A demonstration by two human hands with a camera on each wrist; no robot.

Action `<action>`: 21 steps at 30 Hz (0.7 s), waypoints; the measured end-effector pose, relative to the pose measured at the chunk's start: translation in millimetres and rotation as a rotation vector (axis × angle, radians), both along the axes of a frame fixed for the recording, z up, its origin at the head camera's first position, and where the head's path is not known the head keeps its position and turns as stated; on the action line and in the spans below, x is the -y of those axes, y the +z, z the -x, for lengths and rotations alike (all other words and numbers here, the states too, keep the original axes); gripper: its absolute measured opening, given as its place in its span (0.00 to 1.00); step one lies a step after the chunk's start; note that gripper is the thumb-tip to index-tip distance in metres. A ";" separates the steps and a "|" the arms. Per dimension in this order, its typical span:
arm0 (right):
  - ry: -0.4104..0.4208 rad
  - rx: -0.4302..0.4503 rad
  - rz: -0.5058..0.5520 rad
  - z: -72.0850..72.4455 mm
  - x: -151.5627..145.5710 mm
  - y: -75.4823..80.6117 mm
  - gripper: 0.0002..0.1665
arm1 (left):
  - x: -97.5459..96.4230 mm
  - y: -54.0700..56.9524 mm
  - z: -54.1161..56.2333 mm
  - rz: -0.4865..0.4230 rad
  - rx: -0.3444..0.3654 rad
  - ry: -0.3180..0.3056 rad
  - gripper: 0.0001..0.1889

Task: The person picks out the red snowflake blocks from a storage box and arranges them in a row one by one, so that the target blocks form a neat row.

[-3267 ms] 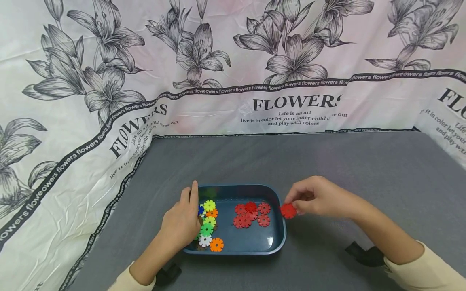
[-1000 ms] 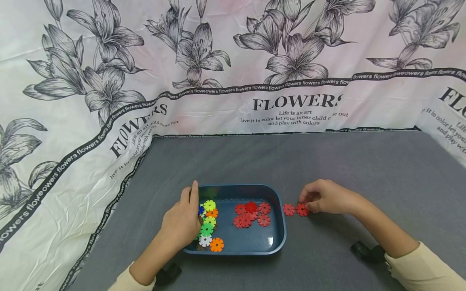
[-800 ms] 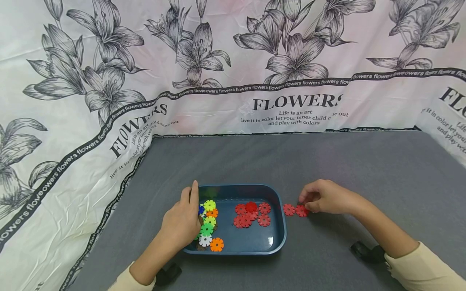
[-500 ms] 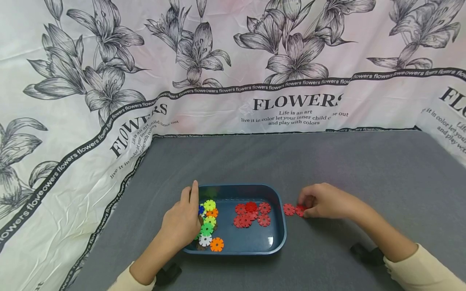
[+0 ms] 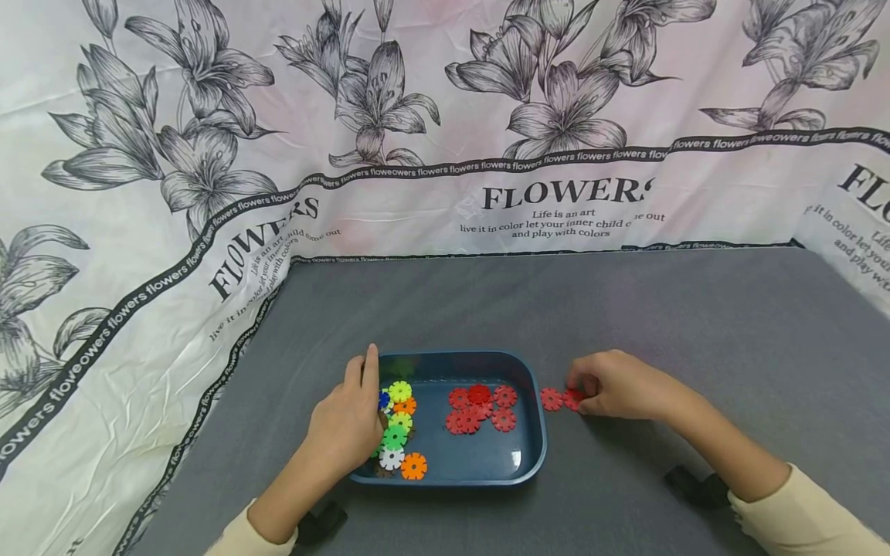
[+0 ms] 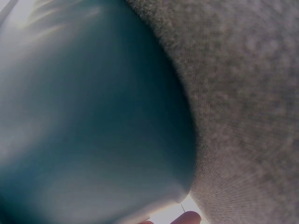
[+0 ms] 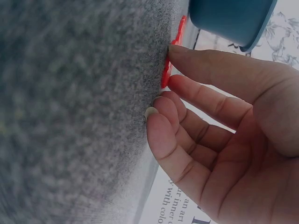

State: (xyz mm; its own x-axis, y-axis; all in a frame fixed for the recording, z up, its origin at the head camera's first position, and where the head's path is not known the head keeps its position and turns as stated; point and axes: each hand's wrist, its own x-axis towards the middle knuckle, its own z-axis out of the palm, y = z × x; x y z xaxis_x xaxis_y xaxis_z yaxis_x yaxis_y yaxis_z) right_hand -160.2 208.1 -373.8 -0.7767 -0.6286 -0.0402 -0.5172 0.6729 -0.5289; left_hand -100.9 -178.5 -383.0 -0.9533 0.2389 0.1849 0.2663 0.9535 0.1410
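Note:
My left hand (image 5: 348,421) grips the left wall of a dark blue rectangular tray (image 5: 459,482), index finger straight along the rim. Just outside the tray's right end, a red notched building disc (image 5: 552,399) lies flat on the grey cloth. Beside it to the right is a second red notched disc (image 5: 572,399), pinched between the thumb and index finger of my right hand (image 5: 619,386) down at the table. The right wrist view shows thumb and index finger (image 7: 205,98) at the red edge, other fingers curled. Several red discs (image 5: 480,409) form a cluster inside the tray.
At the tray's left end are mixed discs, among them yellow, green (image 5: 395,437), white and orange (image 5: 413,466), partly hidden by my left hand. Grey cloth (image 5: 695,324) covers the table. Flower-printed sheeting (image 5: 556,201) hangs behind and to the left.
Earlier my right hand held a red disc at the tray's right rim. Two discs now lie there; the right-hand one has slid slightly left toward the other. My left hand stays put.

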 end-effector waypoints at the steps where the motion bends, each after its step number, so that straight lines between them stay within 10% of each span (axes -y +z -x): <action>1: -0.001 0.000 0.003 0.0 0.2 0.0 0.12 | 0.1 0.2 0.0 -0.001 0.001 0.000 0.42; 21: -0.016 -0.031 -0.002 0.0 0.3 -0.7 0.12 | -0.1 0.8 0.6 -0.012 0.027 0.011 0.42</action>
State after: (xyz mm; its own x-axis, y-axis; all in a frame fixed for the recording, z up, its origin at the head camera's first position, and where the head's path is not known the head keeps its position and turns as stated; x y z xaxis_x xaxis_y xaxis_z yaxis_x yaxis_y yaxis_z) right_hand -160.2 207.8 -374.5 -0.7877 -0.6159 -0.0177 -0.5221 0.6825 -0.5115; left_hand -101.5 -178.4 -382.2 -0.9605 0.2267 0.1616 0.2521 0.9545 0.1592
